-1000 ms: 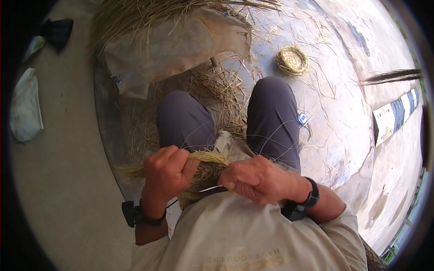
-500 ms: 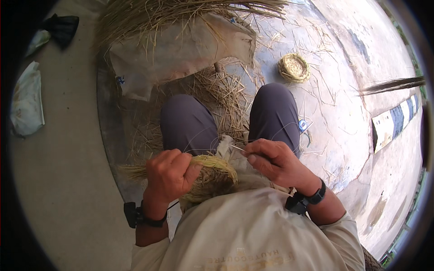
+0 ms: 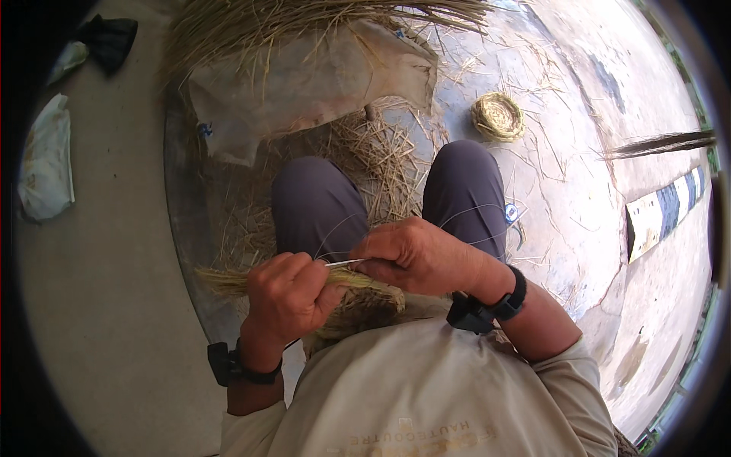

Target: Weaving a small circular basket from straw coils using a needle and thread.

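My left hand (image 3: 288, 293) is closed round a bundle of yellow straw at the rim of a coiled straw basket (image 3: 364, 305), which rests in my lap. Loose straw ends (image 3: 221, 280) stick out to the left of that hand. Pinched in my right hand (image 3: 415, 257) is a thin pale needle (image 3: 344, 263), its tip close to my left fingers at the upper edge of the straw. A fine thread (image 3: 476, 207) loops over both knees. Part of the basket is hidden behind my hands.
A small round straw basket (image 3: 497, 116) stands on the ground beyond my right knee, near a small blue and white round object (image 3: 511, 213). Long straw stalks (image 3: 304, 23) lie over a plastic sheet (image 3: 304, 95) ahead. A striped block (image 3: 666, 209) lies at far right.
My right hand has moved left with the needle, from apart on the right to the basket's rim beside my left hand. The left hand keeps its hold on the straw.
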A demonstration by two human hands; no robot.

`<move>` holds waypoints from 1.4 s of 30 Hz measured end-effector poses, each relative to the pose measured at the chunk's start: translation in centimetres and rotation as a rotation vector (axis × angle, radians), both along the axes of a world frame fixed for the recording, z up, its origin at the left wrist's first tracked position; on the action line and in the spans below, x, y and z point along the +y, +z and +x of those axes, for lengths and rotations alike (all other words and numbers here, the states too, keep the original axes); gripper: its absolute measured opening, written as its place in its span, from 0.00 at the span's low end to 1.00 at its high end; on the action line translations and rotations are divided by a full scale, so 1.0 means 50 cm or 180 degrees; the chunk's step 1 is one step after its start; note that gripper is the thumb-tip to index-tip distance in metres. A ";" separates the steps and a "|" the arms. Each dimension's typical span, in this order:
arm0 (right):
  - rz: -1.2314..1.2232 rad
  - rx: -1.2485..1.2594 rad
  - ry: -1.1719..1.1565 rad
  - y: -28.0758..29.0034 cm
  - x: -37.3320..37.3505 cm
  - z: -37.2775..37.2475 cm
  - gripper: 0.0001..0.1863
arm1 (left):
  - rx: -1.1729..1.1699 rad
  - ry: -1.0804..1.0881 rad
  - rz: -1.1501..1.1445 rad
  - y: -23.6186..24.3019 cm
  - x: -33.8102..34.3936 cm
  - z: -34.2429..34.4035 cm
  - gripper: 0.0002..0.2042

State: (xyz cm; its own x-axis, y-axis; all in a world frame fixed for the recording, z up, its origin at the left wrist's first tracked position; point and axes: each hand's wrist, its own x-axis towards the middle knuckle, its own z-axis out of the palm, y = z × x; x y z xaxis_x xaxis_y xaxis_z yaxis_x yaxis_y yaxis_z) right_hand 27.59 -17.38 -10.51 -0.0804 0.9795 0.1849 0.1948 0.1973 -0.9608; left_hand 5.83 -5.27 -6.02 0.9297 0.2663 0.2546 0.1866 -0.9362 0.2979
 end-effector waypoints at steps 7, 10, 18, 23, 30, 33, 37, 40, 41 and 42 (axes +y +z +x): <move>0.0314 0.0270 -0.0091 -0.002 -0.001 0.001 0.05 | -0.0090 0.0016 -0.0017 -0.008 0.001 0.006 0.20; 0.0006 -0.1051 -0.0471 0.031 -0.012 -0.008 0.07 | -0.0088 0.0011 -0.0025 -0.012 0.003 0.007 0.20; 0.0800 -0.1769 -0.2157 0.053 0.008 0.110 0.06 | -0.0043 0.0019 -0.0098 -0.010 0.005 0.000 0.18; 0.0094 -0.0599 -0.1153 0.075 -0.023 0.128 0.04 | -0.0041 0.0046 -0.0053 -0.013 0.006 -0.001 0.17; -0.0342 -0.0038 -0.0343 -0.007 -0.046 0.047 0.13 | -0.0001 0.0008 -0.0109 -0.009 0.008 0.002 0.15; -0.0125 -0.0121 -0.0234 -0.021 -0.030 0.015 0.16 | -0.0021 0.0004 -0.0136 -0.010 0.008 0.003 0.14; -0.0425 -0.0456 0.0167 -0.020 -0.022 0.035 0.14 | -0.0087 0.0027 -0.0161 -0.013 0.008 -0.002 0.14; -0.0274 -0.0298 0.0030 -0.039 -0.024 0.041 0.11 | -0.0053 0.0054 -0.0150 -0.013 0.007 -0.008 0.13; -0.0420 -0.0066 -0.0147 -0.035 -0.022 0.037 0.09 | -0.0032 0.0060 -0.0151 -0.015 0.007 -0.010 0.13; -0.0564 0.0166 -0.0326 -0.028 -0.020 0.033 0.08 | -0.0031 0.0058 -0.0161 -0.015 0.007 -0.009 0.13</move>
